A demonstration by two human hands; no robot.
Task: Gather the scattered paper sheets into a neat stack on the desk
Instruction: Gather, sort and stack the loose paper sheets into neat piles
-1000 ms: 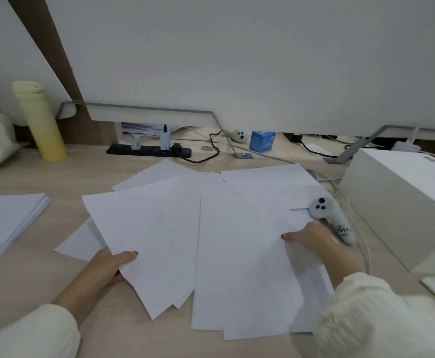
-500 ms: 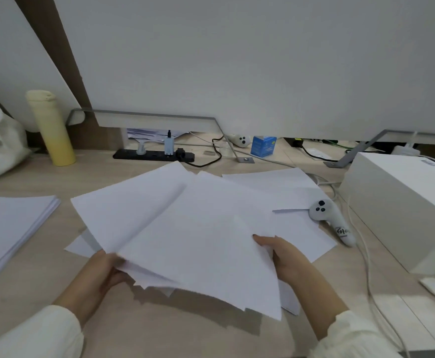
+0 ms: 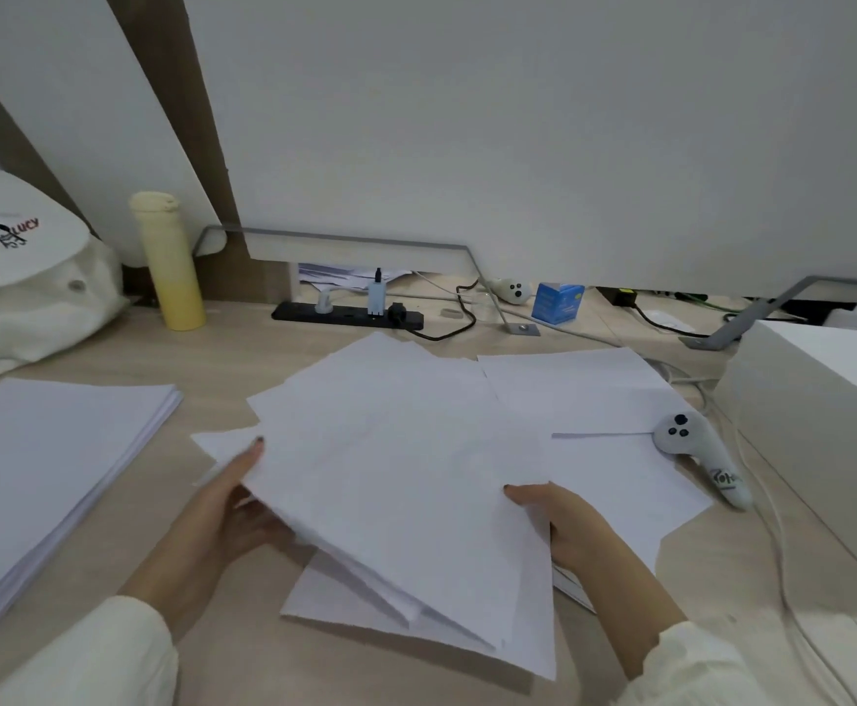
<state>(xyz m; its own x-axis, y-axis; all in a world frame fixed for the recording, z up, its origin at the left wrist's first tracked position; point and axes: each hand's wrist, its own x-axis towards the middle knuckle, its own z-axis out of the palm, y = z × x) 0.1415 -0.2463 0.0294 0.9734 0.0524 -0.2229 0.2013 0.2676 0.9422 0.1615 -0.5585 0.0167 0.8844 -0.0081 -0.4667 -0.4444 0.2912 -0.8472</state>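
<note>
Light wood bench, seen from above. The left hand grips the left edge of a loose bundle of paper sheets, thumb on top, fingers out of sight beneath. The right hand grips the bundle's right edge the same way, thumb tip on the top sheet. The bundle sits mid-bench, tilted, its sheets fanned and their edges uneven, the near corners splayed apart. One single sheet lies flat under the bundle's near end. Two more sheets lie flat to the right: a far sheet and a near sheet, overlapping each other and partly covered by the bundle. A white handheld controller rests on the right edge of these two. Far left, well apart from the bundle, a squared-up paper stack. At the right edge of the bench, a white box. Along the back: a cloth bag, an upright yellow bottle, a black power strip, a small blue carton.
</note>
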